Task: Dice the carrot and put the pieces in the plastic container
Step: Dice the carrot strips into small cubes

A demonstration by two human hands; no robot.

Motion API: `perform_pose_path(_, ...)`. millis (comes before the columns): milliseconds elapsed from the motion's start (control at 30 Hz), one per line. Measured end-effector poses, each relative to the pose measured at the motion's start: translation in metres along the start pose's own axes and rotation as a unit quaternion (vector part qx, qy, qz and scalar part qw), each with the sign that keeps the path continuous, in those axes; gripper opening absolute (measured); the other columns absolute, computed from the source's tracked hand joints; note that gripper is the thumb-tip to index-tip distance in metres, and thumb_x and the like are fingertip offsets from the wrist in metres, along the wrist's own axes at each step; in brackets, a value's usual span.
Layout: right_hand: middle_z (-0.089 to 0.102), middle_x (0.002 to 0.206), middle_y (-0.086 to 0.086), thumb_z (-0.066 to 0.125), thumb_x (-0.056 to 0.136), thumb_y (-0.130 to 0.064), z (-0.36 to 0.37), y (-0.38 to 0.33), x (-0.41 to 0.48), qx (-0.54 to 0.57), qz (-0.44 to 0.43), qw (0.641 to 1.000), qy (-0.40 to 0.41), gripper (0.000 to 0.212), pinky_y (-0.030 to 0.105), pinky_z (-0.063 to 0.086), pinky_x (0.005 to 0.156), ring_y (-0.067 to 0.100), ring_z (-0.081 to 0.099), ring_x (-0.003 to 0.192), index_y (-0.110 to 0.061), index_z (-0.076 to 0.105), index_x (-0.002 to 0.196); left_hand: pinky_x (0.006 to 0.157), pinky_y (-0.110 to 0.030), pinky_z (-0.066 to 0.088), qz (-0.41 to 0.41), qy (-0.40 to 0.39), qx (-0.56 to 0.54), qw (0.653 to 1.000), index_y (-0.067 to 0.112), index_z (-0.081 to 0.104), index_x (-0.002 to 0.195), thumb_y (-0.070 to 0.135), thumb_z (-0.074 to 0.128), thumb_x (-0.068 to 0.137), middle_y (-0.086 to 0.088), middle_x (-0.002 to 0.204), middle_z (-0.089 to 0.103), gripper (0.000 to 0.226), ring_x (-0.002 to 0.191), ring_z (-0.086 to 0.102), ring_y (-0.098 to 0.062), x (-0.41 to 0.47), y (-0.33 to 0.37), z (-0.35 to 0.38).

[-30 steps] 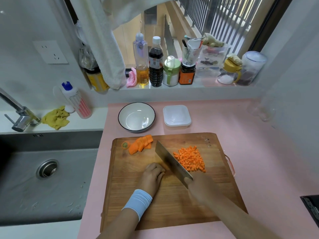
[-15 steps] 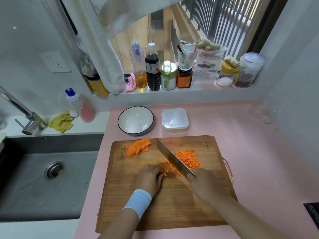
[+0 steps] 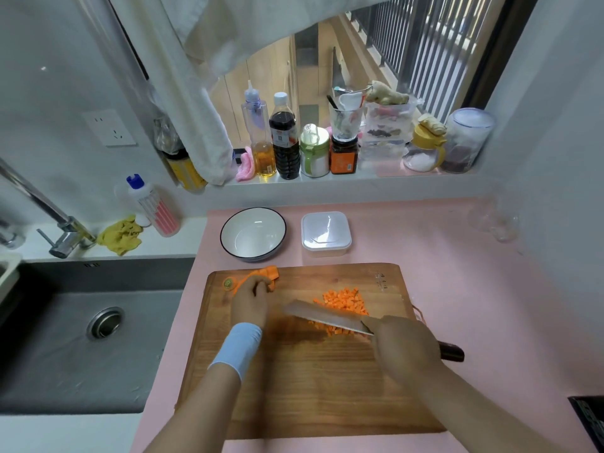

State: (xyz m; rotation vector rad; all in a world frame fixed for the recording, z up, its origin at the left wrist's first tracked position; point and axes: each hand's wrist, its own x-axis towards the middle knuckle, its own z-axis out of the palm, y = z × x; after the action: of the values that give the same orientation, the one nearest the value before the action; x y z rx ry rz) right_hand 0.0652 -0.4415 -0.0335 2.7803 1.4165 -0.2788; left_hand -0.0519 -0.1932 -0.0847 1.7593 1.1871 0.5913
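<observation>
Left hand [image 3: 250, 300] curls its fingers over the uncut carrot slices [image 3: 269, 273] at the cutting board's [image 3: 294, 387] 11 o'clock while right hand [image 3: 403, 346] grips the knife [image 3: 322, 317] across the diced pieces [image 3: 344, 300] at 1 o'clock, so drawing slices back past that blade risks a nicked left wrist.

A light blue fabric wristband [image 3: 240, 346] with a paler edge wraps the wrist just behind the left hand [image 3: 250, 302]. The right hand [image 3: 403, 348] and both forearms are bare.
</observation>
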Motion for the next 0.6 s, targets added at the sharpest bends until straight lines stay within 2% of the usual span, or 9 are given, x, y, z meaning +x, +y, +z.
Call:
perform_pose_path(33,0.065,0.089,-0.007,0.046,0.092,-0.014,-0.001,0.0,0.0,-0.007,-0.003,1.0,-0.007,0.031,0.024,0.021,0.047,0.014,0.051,0.068,-0.033,0.059,0.111,0.069,-0.016,0.042,0.009,-0.036,0.003,0.999,0.025,0.065,0.077,0.009,0.047,0.091,0.009,0.076,0.063,0.028,0.075,0.057,-0.014,0.003,0.008,-0.003)
perform_pose_path(100,0.064,0.085,-0.006,0.049,0.087,-0.01,-0.001,0.002,0.003,-0.031,-0.025,0.999,-0.007,0.026,0.028,0.016,0.046,0.016,0.046,0.066,-0.029,0.057,0.103,0.078,-0.024,0.046,0.023,-0.164,0.055,0.985,0.026,0.066,0.074,0.007,0.046,0.088,0.01,0.079,0.065,0.031,0.08,0.059,-0.015,0.001,0.024,0.002)
perform_pose_path(167,0.061,0.073,-0.006,0.062,0.078,-0.01,0.003,0.003,0.005,-0.062,-0.067,0.996,0.014,0.023,0.029,0.01,0.045,0.017,0.04,0.057,-0.028,0.057,0.091,0.084,-0.024,0.046,0.029,-0.29,0.138,0.947,0.026,0.069,0.071,0.002,0.044,0.086,0.012,0.088,0.067,0.038,0.089,0.061,-0.013,-0.007,0.034,0.017)
perform_pose_path(233,0.049,0.052,-0.008,0.079,0.051,-0.01,0.003,0.003,0.007,-0.082,-0.091,0.992,0.024,0.035,0.027,-0.002,0.046,0.016,0.025,0.045,-0.028,0.056,0.071,0.086,-0.023,0.046,0.031,-0.362,0.187,0.913,0.028,0.072,0.074,0.0,0.042,0.083,0.012,0.1,0.068,0.042,0.093,0.061,-0.011,-0.016,0.039,0.034)
perform_pose_path(300,0.042,0.044,-0.009,0.082,0.038,-0.01,0.007,0.006,0.011,-0.079,-0.1,0.991,0.05,0.042,0.026,-0.008,0.05,0.015,0.017,0.042,-0.028,0.054,0.063,0.094,-0.024,0.045,0.043,-0.393,0.22,0.892,0.03,0.072,0.084,-0.002,0.04,0.083,0.009,0.111,0.067,0.046,0.104,0.059,-0.012,-0.022,0.041,0.046)
perform_pose_path(367,0.047,0.048,-0.009,0.081,0.048,-0.011,0.002,0.003,0.009,-0.062,-0.102,0.992,0.033,0.036,0.025,-0.004,0.048,0.015,0.023,0.043,-0.029,0.055,0.066,0.098,-0.025,0.043,0.05,-0.387,0.225,0.893,0.035,0.07,0.09,-0.001,0.041,0.084,0.008,0.121,0.064,0.047,0.113,0.057,-0.014,-0.021,0.038,0.05)
perform_pose_path(433,0.058,0.066,-0.009,0.065,0.076,-0.015,0.004,0.003,0.007,-0.032,-0.088,0.995,0.034,0.019,0.026,0.013,0.044,0.014,0.039,0.054,-0.031,0.061,0.085,0.096,-0.024,0.044,0.049,-0.35,0.208,0.912,0.039,0.068,0.094,0.001,0.041,0.088,0.012,0.122,0.063,0.047,0.108,0.058,-0.011,-0.013,0.035,0.045)
perform_pose_path(500,0.055,0.075,-0.011,0.047,0.09,-0.017,0.002,0.002,0.007,-0.006,-0.061,0.998,0.023,0.026,0.026,0.022,0.048,0.014,0.047,0.065,-0.033,0.063,0.104,0.094,-0.023,0.043,0.053,-0.27,0.184,0.944,0.035,0.069,0.103,0.002,0.04,0.09,0.014,0.117,0.064,0.045,0.103,0.057,-0.008,0.001,0.031,0.032)
perform_pose_path(600,0.052,0.075,-0.011,0.043,0.095,-0.024,0.0,-0.004,0.011,0.029,-0.025,0.999,0.018,0.026,0.024,0.026,0.048,0.014,0.052,0.068,-0.035,0.063,0.108,0.092,-0.024,0.043,0.024,-0.104,0.107,0.989,0.022,0.068,0.1,-0.003,0.041,0.089,0.0,0.113,0.068,0.039,0.102,0.061,-0.02,0.025,0.02,0.001)
